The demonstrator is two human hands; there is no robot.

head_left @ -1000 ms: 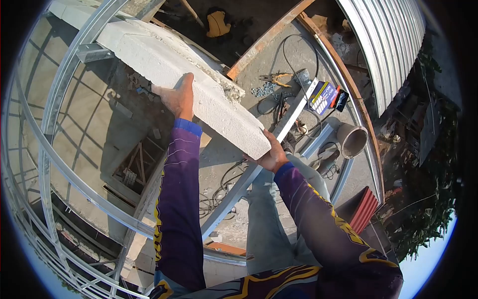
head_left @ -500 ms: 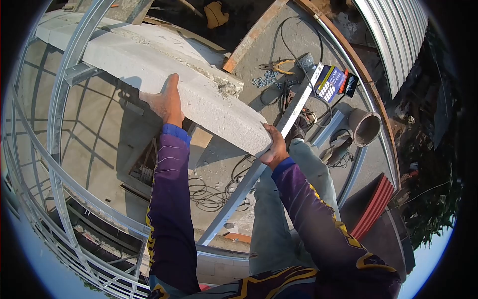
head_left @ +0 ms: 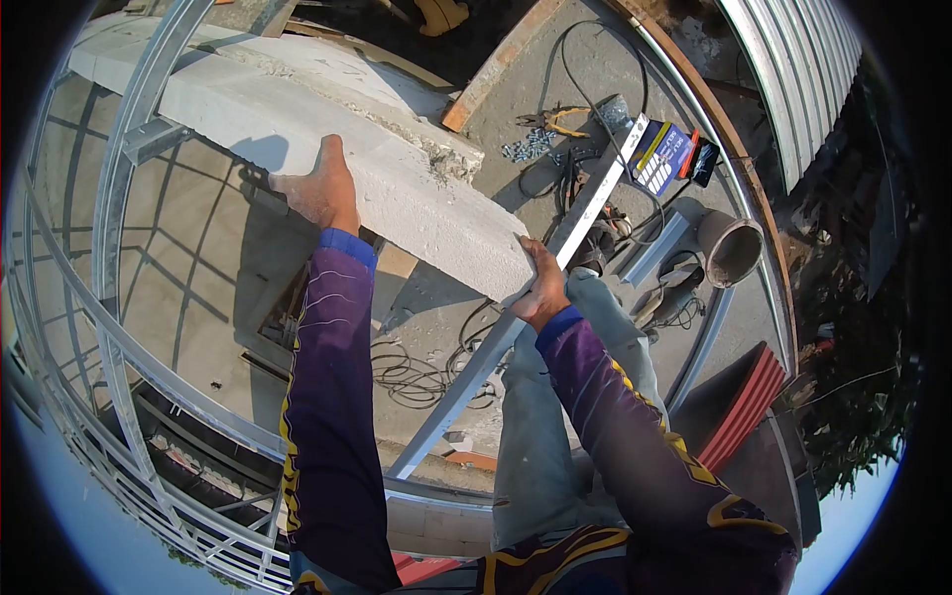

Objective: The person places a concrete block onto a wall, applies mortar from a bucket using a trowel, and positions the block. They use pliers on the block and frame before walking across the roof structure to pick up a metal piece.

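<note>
A long white lightweight concrete block (head_left: 426, 213) lies across the upper middle, in line with more white blockwork running to the upper left. My left hand (head_left: 327, 190) grips its near edge, thumb up against the block's face and the other fingers partly hidden beneath. Around the block's right end corner, my right hand (head_left: 543, 283) is closed, with its thumb toward the upper edge. Crumbly mortar (head_left: 451, 164) clings along the block's far side. Just beyond my right hand, a galvanized metal channel (head_left: 595, 198) slants past the end of the block.
Yellow-handled pliers (head_left: 567, 121) and scattered screws (head_left: 531, 147) lie on the concrete ledge, near a blue-and-white box (head_left: 659, 159). A round pipe-like container (head_left: 732, 248) stands at right. Coiled cable (head_left: 412, 382) lies below. Steel framing (head_left: 124, 218) rises at left, beside a drop.
The view has shifted slightly. Both hands keep their places on the block, which shows little or no movement of its own.
</note>
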